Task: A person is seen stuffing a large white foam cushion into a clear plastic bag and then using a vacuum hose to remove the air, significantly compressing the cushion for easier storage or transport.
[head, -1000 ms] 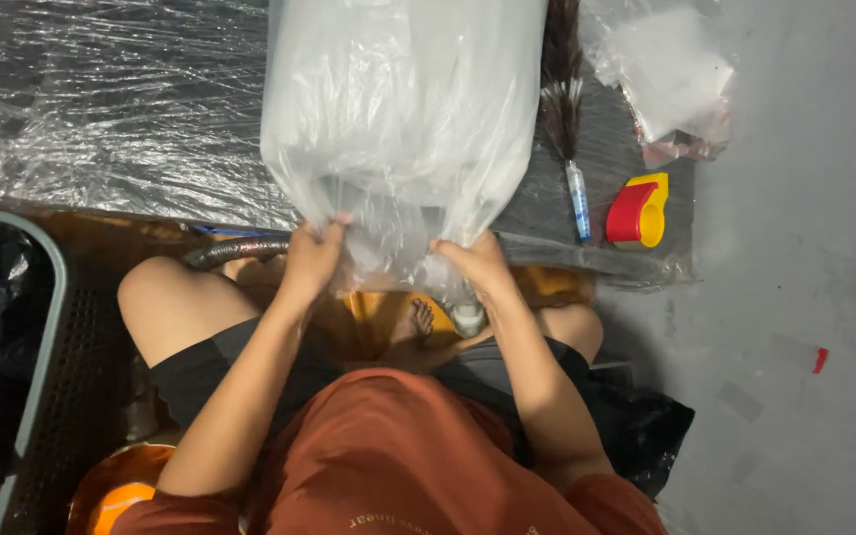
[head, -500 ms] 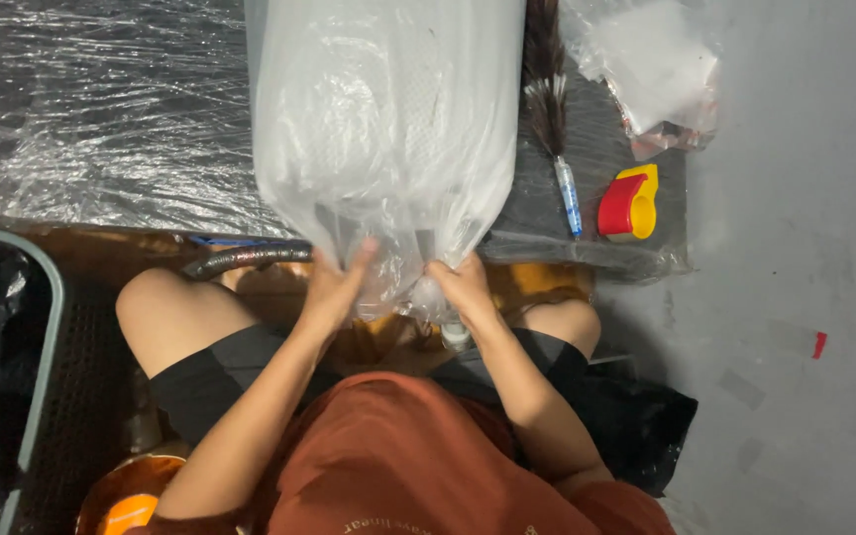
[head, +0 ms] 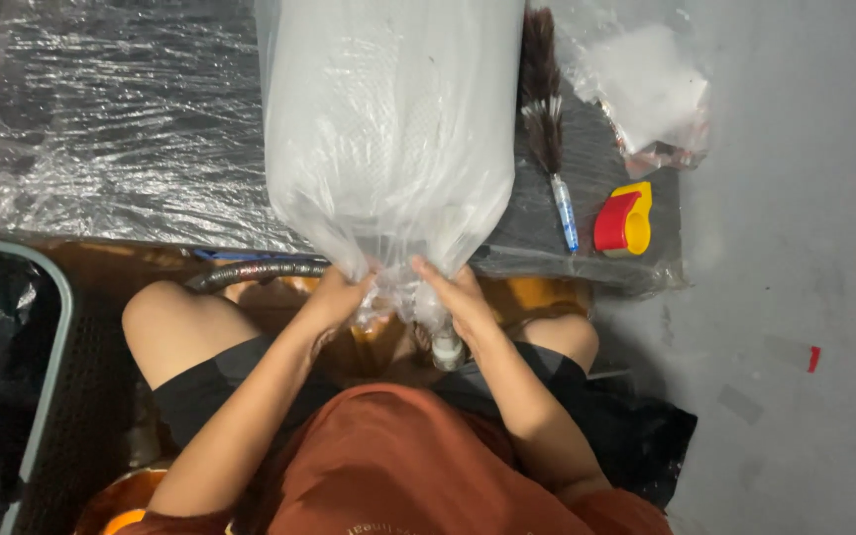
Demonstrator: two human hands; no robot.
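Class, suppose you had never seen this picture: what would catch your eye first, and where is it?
First, the big white bundle in clear plastic, filling the top middle. Both hands pinch its gathered end just above the knees: left hand, right hand. To the right lie a feather duster and a red and yellow tape dispenser.

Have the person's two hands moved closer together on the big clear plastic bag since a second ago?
Yes. Left hand and right hand drew inward, gathering the clear plastic bag end.

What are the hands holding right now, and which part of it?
Both the left hand and the right hand grip the big clear plastic bag of white material at its gathered open end, nearest the person.
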